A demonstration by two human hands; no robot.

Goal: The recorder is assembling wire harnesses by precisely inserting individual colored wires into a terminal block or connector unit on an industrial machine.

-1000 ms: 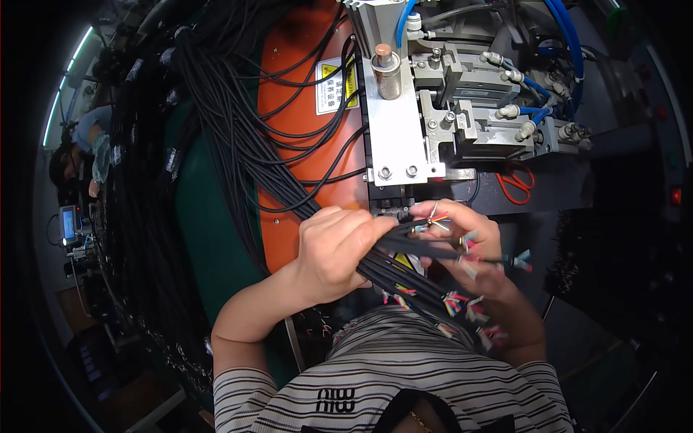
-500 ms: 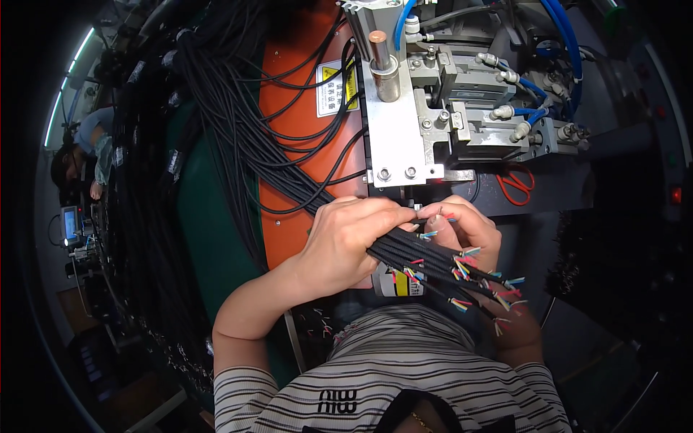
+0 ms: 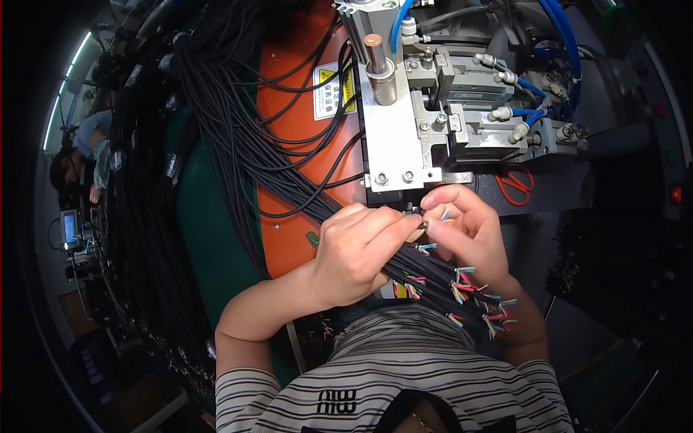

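Observation:
My left hand (image 3: 361, 249) is closed round a bundle of black cables (image 3: 433, 274), just in front of the machine's metal block. The cable ends fan out toward the lower right, their coloured wires (image 3: 462, 285) bared in red, yellow, blue and white. Opposite it, my right hand (image 3: 469, 227) has its thumb against the tip of a single cable by the left fingertips, and that cable's thin wires (image 3: 445, 216) stick up beside the thumb. The right index finger is raised and curved, apart from the cable.
Ahead stands a pneumatic machine with a pale metal plate (image 3: 393, 144), a cylinder and blue air hoses (image 3: 574, 50). Many black cables (image 3: 245, 137) trail over an orange surface (image 3: 289, 242). Red-handled scissors (image 3: 515, 186) lie right of the plate. Another person (image 3: 90, 144) is far left.
My right index finger has lifted and opened away from the cable tip. Both hands and the bundle have shifted slightly, and the bundle's loose ends have swung down and a little left.

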